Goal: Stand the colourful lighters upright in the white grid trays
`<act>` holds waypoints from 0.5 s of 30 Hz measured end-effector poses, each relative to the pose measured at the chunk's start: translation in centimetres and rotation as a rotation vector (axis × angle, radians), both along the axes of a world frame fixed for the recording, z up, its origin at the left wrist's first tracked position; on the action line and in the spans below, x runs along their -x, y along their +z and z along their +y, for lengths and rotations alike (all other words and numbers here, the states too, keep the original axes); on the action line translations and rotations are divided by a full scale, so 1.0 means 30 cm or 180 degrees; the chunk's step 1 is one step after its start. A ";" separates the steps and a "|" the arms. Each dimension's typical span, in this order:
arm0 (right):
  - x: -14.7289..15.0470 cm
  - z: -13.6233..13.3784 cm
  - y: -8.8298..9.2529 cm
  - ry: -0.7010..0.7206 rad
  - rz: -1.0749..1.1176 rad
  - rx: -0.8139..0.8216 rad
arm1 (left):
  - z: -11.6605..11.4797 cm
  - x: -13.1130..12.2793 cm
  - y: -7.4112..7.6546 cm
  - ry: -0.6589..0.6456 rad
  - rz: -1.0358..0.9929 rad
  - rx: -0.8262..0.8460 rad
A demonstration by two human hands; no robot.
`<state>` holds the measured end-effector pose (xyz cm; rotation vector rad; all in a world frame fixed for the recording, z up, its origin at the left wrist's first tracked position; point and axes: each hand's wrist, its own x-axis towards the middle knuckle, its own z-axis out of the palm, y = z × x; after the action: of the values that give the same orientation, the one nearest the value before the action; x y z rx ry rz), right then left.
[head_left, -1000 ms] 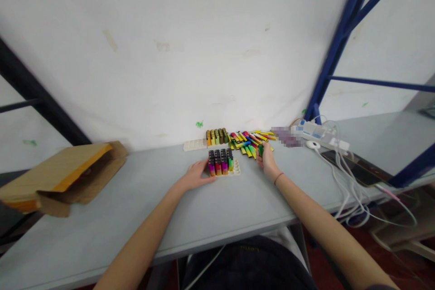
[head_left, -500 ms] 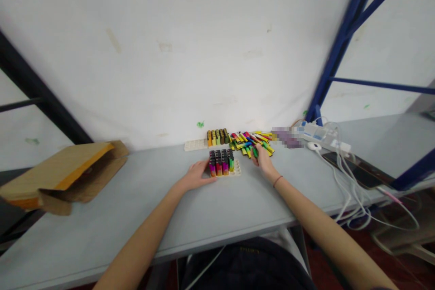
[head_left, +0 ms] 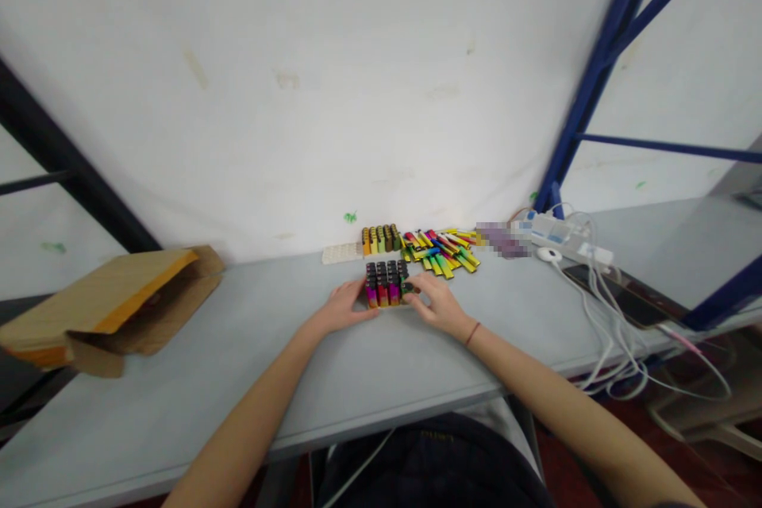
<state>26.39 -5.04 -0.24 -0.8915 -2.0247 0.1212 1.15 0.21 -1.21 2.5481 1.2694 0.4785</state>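
Note:
Upright lighters [head_left: 382,286] with black tops and purple, red and pink bodies stand in rows in a pale tray. My left hand [head_left: 345,306] grips the tray's left side, its thumb along the front edge. On the tray's right side, my right hand [head_left: 436,299] pinches a dark green lighter [head_left: 408,288], mostly covered by the fingers. Just behind lies a loose pile of lighters [head_left: 439,266] in yellow, green, blue and red. A second group of upright lighters [head_left: 381,240], yellow to brown, stands behind the tray.
A pale tray with holes [head_left: 342,253] lies near the wall. To the left is an open cardboard box [head_left: 113,302]. On the right are a power strip [head_left: 556,232], white cables [head_left: 613,341] and a dark flat device [head_left: 631,298]. Blue metal posts [head_left: 586,95] rise there.
My right hand has moved left from the lighter pile to the right side of the tray, carrying a green lighter. My left hand has stayed at the tray's left side.

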 end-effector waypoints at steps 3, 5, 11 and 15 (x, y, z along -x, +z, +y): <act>0.001 0.003 -0.009 -0.0011 0.0113 0.0154 | -0.001 0.000 0.002 0.0005 -0.0001 0.0016; -0.001 0.011 -0.013 -0.0088 0.0163 0.0238 | -0.001 0.001 0.002 0.0017 -0.0008 0.0034; -0.004 0.033 -0.027 -0.0114 0.0223 0.0410 | 0.000 0.002 -0.002 0.0027 -0.0040 0.0022; -0.003 0.037 -0.033 -0.0084 0.0282 0.0424 | -0.001 0.000 0.001 0.0029 0.0010 0.0040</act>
<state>26.49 -3.94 -1.24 -0.9785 -1.9394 0.2787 1.13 0.19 -1.18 2.5348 1.2816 0.4672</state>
